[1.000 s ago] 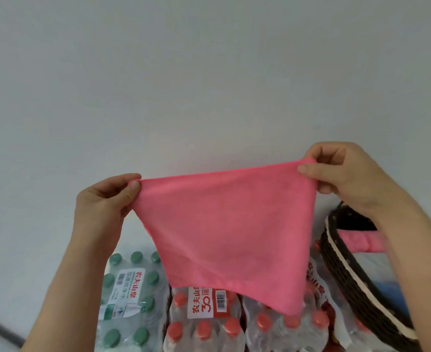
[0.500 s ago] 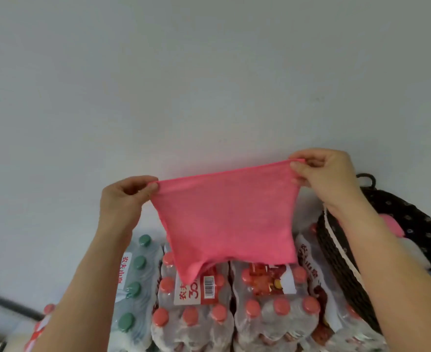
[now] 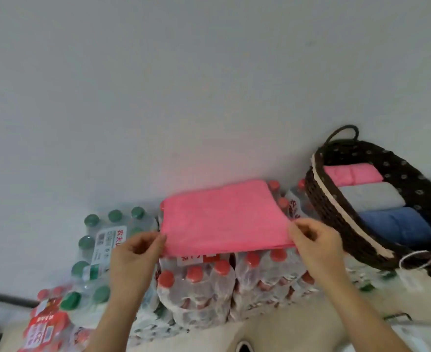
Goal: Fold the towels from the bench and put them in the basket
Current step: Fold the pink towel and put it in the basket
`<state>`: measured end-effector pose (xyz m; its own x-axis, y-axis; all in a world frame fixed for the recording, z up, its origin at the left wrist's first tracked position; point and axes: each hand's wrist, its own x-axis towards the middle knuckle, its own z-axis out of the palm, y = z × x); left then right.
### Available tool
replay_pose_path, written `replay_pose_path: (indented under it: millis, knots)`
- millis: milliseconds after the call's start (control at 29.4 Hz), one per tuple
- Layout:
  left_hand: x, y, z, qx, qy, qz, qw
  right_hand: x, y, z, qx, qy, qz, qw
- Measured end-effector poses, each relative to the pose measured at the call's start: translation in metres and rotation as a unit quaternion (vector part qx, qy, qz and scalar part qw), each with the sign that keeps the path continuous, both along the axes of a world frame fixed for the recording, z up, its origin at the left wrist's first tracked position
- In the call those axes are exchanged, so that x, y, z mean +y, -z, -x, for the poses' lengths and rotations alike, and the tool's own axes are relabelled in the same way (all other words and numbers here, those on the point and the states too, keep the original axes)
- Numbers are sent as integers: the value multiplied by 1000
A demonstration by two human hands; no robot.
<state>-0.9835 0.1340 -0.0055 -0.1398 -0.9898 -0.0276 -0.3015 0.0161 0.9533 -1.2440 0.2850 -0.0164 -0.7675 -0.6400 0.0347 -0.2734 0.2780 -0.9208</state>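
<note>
The pink towel [image 3: 222, 217], pinched at its near corners by the left hand [image 3: 133, 252] and the right hand [image 3: 313, 240], is showing one plain bright pink. Beyond the right hand's grip, the basket [image 3: 402, 171] is showing a dark brown weave with a cream band [image 3: 349, 219], and is holding a second pink towel [image 3: 351, 174], a grey towel [image 3: 369, 199] and a blue towel [image 3: 397, 227]. Below the grip, red caps [image 3: 194, 273] are showing. Left of it, green caps [image 3: 91, 220] are showing.
</note>
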Motion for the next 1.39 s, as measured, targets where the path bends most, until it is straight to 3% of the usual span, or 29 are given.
replay_pose_path:
  millis: [68,204,374,442,544,714,850,1020,1258,1394]
  knots:
    - [12,32,-10,-51,13,-48,998,14,29,-18,-3,29,-48,998]
    - [27,58,-25,-115,37,-49,991,25,55,-42,14,80,-88,993]
    - [34,61,-35,-47,14,-90,995,33,63,-57,-107,184,-49,976]
    - [38,64,-38,-22,6,-110,994,35,66,-58,-233,226,-4,946]
    - [43,71,-45,3,15,-144,989,37,64,-58,-436,217,35,873]
    - [44,78,-54,68,24,-207,976,43,62,-62,-517,187,28,835]
    - [43,81,-58,102,19,-233,967,44,62,-60,-605,204,126,759]
    - [46,82,-57,133,17,-262,956,45,57,-66,-641,219,193,710]
    - [44,79,-55,174,51,-351,919,43,57,-72,-629,240,210,709]
    - [43,81,-61,132,110,-346,922,42,56,-71,-643,244,221,692]
